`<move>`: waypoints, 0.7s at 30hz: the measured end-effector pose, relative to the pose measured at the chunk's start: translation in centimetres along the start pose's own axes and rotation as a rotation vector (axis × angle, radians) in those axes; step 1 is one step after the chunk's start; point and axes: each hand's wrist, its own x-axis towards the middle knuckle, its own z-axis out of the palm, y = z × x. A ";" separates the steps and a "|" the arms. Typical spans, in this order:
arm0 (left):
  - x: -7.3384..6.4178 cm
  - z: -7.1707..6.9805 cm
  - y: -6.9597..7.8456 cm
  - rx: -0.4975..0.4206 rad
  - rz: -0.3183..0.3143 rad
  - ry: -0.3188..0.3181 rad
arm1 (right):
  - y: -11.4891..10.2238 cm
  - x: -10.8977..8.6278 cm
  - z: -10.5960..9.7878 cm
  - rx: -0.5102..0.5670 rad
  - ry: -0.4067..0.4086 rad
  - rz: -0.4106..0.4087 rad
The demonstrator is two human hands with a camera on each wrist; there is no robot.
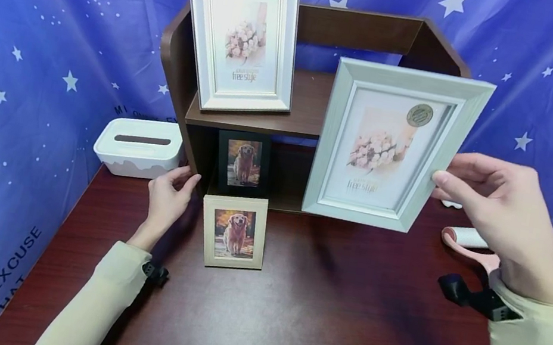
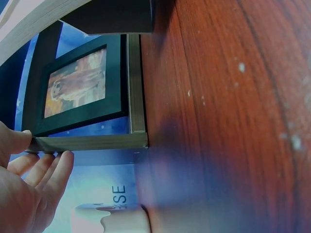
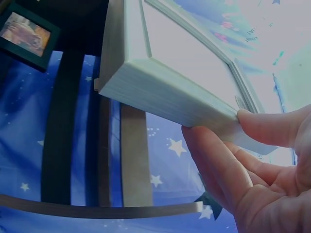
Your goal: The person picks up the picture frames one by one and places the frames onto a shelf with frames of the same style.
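A person's two bare hands, in pale sleeves, work at a small brown shelf (image 1: 306,96) standing on a reddish-brown table (image 1: 310,335); the right hand (image 1: 503,214) pinches a pale grey-green picture frame (image 1: 386,147) by its right edge, thumb on the front and fingers curled behind, the gap between them only as wide as the frame's border; this frame is upright, slightly tilted, before the right half of the shelf, its printed flowers and the words "free style" facing the person; whether it touches the shelf cannot be told.

The left hand (image 1: 168,197) holds the front edge of the shelf's left side panel low down, thumb on one face and fingers on the other, closed to the panel's thickness.

On the upper board, at the left end, stands a white picture frame (image 1: 245,41) with a similar flower print; below it, in the lower compartment, is a black frame (image 1: 242,164) showing a golden dog; in front of that, on the table, stands a cream frame (image 1: 232,232) with the same dog; a white tissue box (image 1: 139,151) sits left of the shelf; a pink-handled roller (image 1: 469,237) lies at the right, partly behind the right hand; a blue curtain (image 1: 60,29) with white stars hangs behind.
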 end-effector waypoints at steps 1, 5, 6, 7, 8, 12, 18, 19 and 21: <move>0.0 0.0 0.0 -0.003 -0.004 -0.003 | -0.2 0.3 -0.1 0.008 0.005 -0.002; 0.0 0.0 -0.1 -0.006 -0.026 -0.013 | -1.0 1.6 -0.6 0.053 0.018 -0.021; 0.0 0.0 -0.1 -0.006 -0.032 -0.017 | -1.2 1.9 -0.7 0.071 0.018 -0.020; 0.0 0.0 -0.1 -0.005 -0.037 -0.017 | -1.3 2.3 -0.7 0.093 0.018 -0.020; 0.0 0.0 -0.1 -0.004 -0.040 -0.016 | -1.5 2.6 -0.7 0.139 0.018 -0.027; 0.0 0.1 -0.1 -0.003 -0.040 -0.014 | -1.7 3.7 -0.8 0.361 0.004 -0.060; 0.0 0.0 -0.2 -0.011 -0.026 -0.015 | -2.3 5.2 -1.5 0.533 0.020 -0.063; 0.0 0.1 -0.2 -0.012 -0.024 -0.015 | -2.4 5.5 -1.6 0.544 0.026 -0.063; 0.0 0.1 -0.3 -0.013 -0.018 -0.012 | -2.6 6.1 -1.7 0.588 0.028 -0.073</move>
